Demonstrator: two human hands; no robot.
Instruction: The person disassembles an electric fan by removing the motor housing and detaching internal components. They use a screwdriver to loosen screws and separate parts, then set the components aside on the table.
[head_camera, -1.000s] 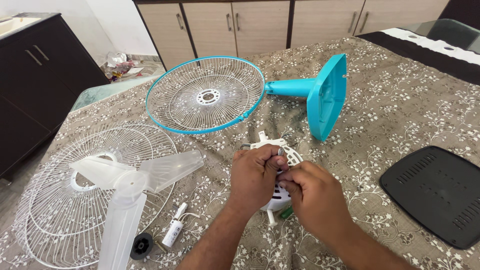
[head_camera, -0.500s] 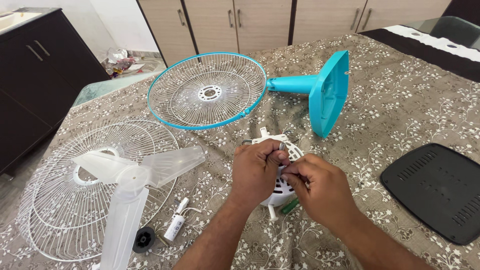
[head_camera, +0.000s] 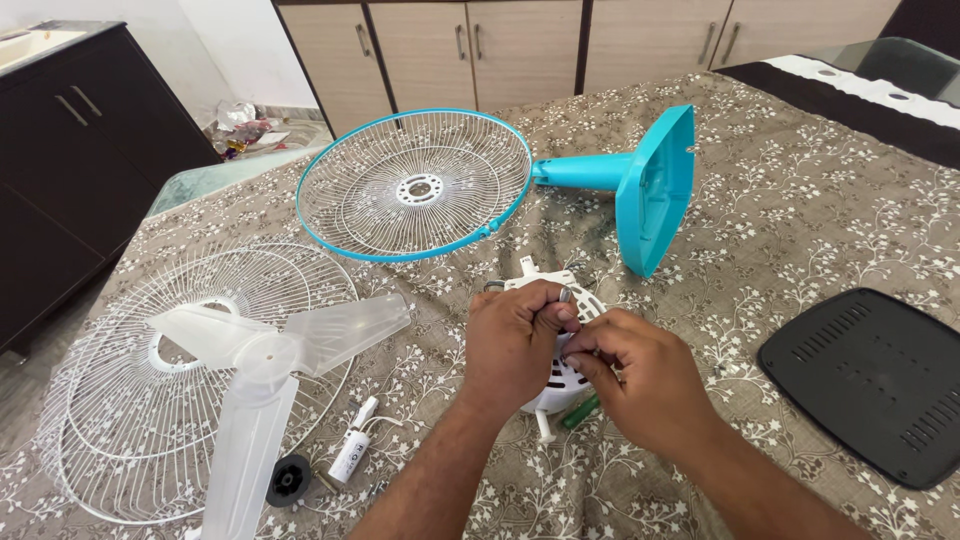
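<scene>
Our left hand and right hand meet over the white slotted plastic motor housing, which rests on the desk under its brown floral cloth; both hands are closed, fingertips pinching a small part at its upper edge that we cannot make out. We judge the housing light and stiff but brittle at its thin ribs, best held by the solid rim, not the slots. A green-handled tool peeks from beneath it. Nearer left lie one small white cylindrical capacitor with leads and one black round plastic nut. We count one translucent three-bladed plastic fan blade lying on one white wire grille, one further wire grille with a turquoise rim, one turquoise plastic stand with square base, and one black vented plastic cover to the right.
</scene>
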